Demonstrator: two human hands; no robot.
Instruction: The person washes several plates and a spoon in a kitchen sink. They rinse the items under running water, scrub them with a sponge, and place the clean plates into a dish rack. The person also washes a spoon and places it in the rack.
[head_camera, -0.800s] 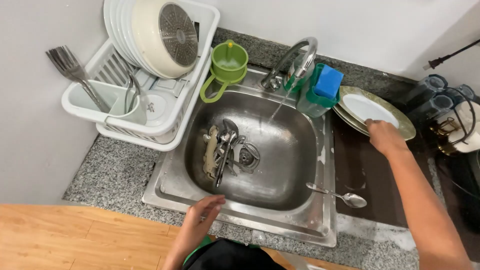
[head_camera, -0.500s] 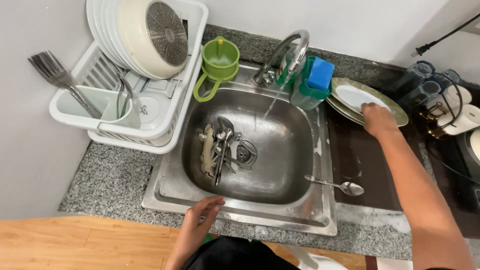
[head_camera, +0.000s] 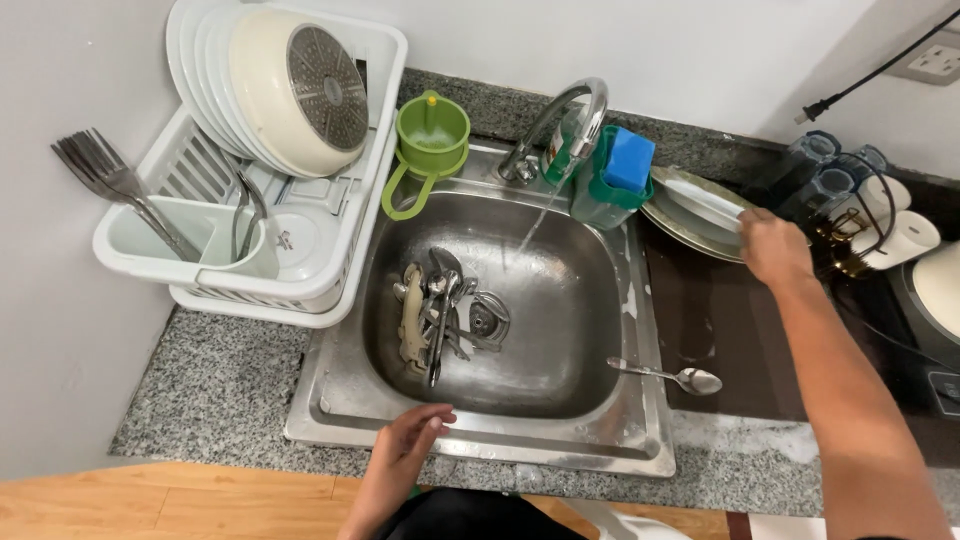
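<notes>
— Nearest the camera?
— The left hand (head_camera: 408, 447) rests on the front rim of the steel sink (head_camera: 480, 440), fingers loose, holding nothing.
— Beyond it?
— Cutlery (head_camera: 440, 310) lies piled in the basin; a spoon (head_camera: 668, 375) sits on the right rim.
— And the right hand (head_camera: 772, 248)?
— It is closed on the edge of the top plate (head_camera: 700, 205), tilted up off the stacked plates right of the sink, beside the sponge holder (head_camera: 612, 185). Water runs from the tap (head_camera: 560, 125).

Single head view, looking steeply down from close above at sink (head_camera: 640, 440), frame centre; rack (head_camera: 330, 270) upper left, counter right.
</notes>
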